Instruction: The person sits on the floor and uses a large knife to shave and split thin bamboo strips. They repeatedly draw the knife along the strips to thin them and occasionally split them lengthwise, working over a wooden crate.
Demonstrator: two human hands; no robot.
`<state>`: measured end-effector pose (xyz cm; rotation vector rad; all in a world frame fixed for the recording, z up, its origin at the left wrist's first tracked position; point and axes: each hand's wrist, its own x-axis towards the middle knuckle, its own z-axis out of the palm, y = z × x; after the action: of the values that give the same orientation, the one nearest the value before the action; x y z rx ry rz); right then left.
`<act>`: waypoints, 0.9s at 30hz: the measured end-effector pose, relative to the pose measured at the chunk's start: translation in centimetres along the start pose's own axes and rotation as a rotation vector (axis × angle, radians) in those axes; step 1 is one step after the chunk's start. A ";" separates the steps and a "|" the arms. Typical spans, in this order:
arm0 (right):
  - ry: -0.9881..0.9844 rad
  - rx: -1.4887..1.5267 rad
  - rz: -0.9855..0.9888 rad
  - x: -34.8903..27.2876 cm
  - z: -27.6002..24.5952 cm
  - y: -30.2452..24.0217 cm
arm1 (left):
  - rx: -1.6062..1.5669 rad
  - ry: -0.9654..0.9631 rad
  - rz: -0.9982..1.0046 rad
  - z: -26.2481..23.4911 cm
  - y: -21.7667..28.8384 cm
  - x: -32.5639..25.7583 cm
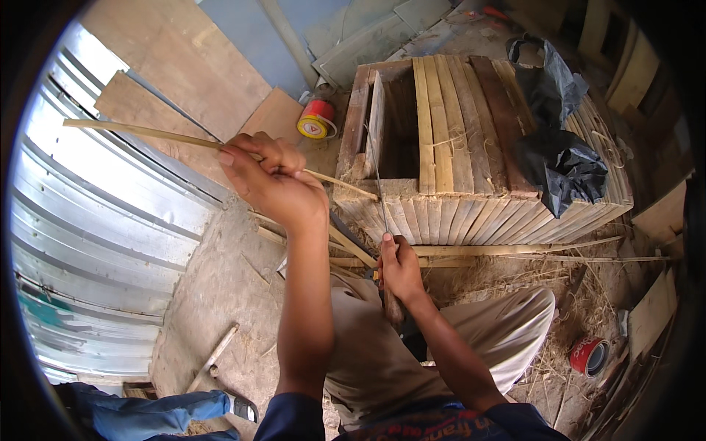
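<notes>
My left hand (271, 180) is raised and shut around a long thin bamboo strip (140, 131) that runs from the upper left to the wooden box. My right hand (401, 268) sits lower, near my knee, gripping the wooden handle of a knife whose thin blade (376, 184) points up along the strip's near end. A box of bamboo slats (456, 169) with an open top hole stands right behind both hands.
A black plastic bag (555, 158) lies on the box's right side. A red and yellow tin (316, 120) stands behind the box, a red tin (588, 356) at right. Corrugated metal sheeting (95, 250) fills the left. Split bamboo strips (515, 253) and shavings litter the ground.
</notes>
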<state>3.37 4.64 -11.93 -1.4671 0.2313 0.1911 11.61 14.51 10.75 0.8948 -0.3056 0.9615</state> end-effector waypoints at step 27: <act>-0.012 0.005 0.007 -2.0 -0.7 -2.9 | -0.209 -0.180 -0.057 -2.0 -0.1 0.9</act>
<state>2.23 3.67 -8.66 -1.4595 0.2266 0.2047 11.85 16.59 9.99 0.7948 -0.5218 0.7822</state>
